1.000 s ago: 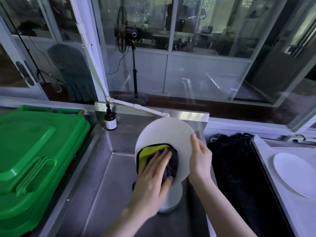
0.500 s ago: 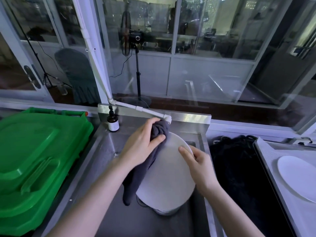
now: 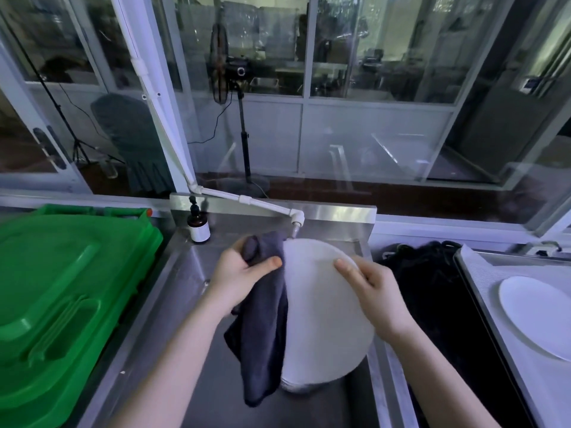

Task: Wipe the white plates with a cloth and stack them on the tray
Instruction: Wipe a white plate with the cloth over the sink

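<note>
Forearms reach in from the near edge over the steel sink (image 3: 191, 291). The left hand (image 3: 244, 273) is closed on the dark cloth (image 3: 262, 319), thumb and fingers bunching it against the upper left rim of the white plate (image 3: 321, 310), and the rest of the cloth hangs loose down the plate's left side. The right hand (image 3: 374, 295) grips the opposite rim, thumb on the face and fingers behind, holding the plate tilted above the sink. Just under its lower edge something pale shows, probably more plates (image 3: 298, 388) waiting.

A second ago the left hand lay flat, pressing the cloth on the middle of the plate's face. Since then it has gone up to the rim and gathered the cloth into a pinch there. My reading is that the face is done and the edge is being wiped, so this plate is close to ready for stacking.

To the right, past a black bag (image 3: 432, 288), the tray (image 3: 488, 270) sits on the worktop with one white plate (image 3: 534, 316) already on it. To the left is a green lid (image 3: 61, 288). Further back, a brown pump bottle (image 3: 199, 227) stands at the sink's rear corner beside the white tap pipe (image 3: 247, 200).
</note>
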Action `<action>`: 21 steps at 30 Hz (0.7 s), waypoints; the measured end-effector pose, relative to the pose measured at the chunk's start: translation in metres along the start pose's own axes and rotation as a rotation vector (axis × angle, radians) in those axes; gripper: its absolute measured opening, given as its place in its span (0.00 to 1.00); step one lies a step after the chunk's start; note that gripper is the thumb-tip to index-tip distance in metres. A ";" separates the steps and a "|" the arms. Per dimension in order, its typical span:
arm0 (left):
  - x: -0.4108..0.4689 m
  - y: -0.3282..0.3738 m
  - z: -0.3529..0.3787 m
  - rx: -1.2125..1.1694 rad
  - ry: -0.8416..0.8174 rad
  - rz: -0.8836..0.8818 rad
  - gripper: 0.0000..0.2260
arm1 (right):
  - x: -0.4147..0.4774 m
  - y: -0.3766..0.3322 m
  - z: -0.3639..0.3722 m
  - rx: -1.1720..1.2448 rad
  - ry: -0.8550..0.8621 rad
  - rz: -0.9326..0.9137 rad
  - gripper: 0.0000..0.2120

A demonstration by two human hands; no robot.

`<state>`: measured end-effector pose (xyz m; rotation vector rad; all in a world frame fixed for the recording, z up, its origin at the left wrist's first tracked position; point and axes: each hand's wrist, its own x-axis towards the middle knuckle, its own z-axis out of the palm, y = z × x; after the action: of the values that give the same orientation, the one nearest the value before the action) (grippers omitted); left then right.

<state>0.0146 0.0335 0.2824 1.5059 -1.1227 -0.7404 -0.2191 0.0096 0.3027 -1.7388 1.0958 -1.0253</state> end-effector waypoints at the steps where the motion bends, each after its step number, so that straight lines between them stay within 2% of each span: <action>1: -0.007 -0.007 0.005 -0.073 0.137 -0.138 0.09 | 0.001 0.003 -0.001 0.052 0.076 0.042 0.22; 3: -0.016 -0.019 0.010 -0.129 0.282 -0.312 0.14 | 0.002 0.007 -0.004 0.109 0.155 0.086 0.23; 5: -0.011 -0.019 0.006 -0.027 0.224 -0.272 0.14 | 0.003 0.006 -0.007 0.063 0.090 0.062 0.22; 7: 0.000 -0.006 -0.003 0.025 -0.008 -0.057 0.11 | 0.007 0.000 -0.005 -0.085 -0.059 -0.008 0.22; 9: 0.012 0.014 -0.005 0.128 -0.325 0.179 0.17 | 0.011 -0.005 0.005 -0.242 -0.192 -0.095 0.22; 10: 0.016 0.022 -0.003 0.202 -0.418 0.237 0.17 | 0.012 -0.006 0.009 -0.263 -0.217 -0.110 0.22; 11: 0.019 0.026 -0.002 0.233 -0.430 0.258 0.17 | 0.013 -0.005 0.012 -0.248 -0.216 -0.104 0.22; 13: 0.021 0.018 -0.004 0.120 -0.270 0.188 0.16 | 0.013 -0.004 0.010 -0.163 -0.136 -0.068 0.21; 15: 0.013 0.001 -0.004 -0.050 0.019 -0.069 0.12 | 0.013 -0.001 0.006 0.002 0.048 0.023 0.22; 17: -0.002 -0.013 0.002 -0.140 0.230 -0.349 0.17 | 0.015 0.001 0.006 0.155 0.189 0.124 0.24; 19: -0.011 -0.018 0.007 -0.159 0.247 -0.457 0.21 | 0.016 0.002 0.005 0.151 0.189 0.143 0.25; 21: -0.010 -0.019 0.005 -0.115 0.208 -0.441 0.20 | 0.018 0.000 0.000 0.058 0.103 0.119 0.24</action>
<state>0.0114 0.0408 0.2622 1.7081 -0.5866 -0.9035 -0.2141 -0.0076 0.3064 -1.5701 1.2080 -1.0713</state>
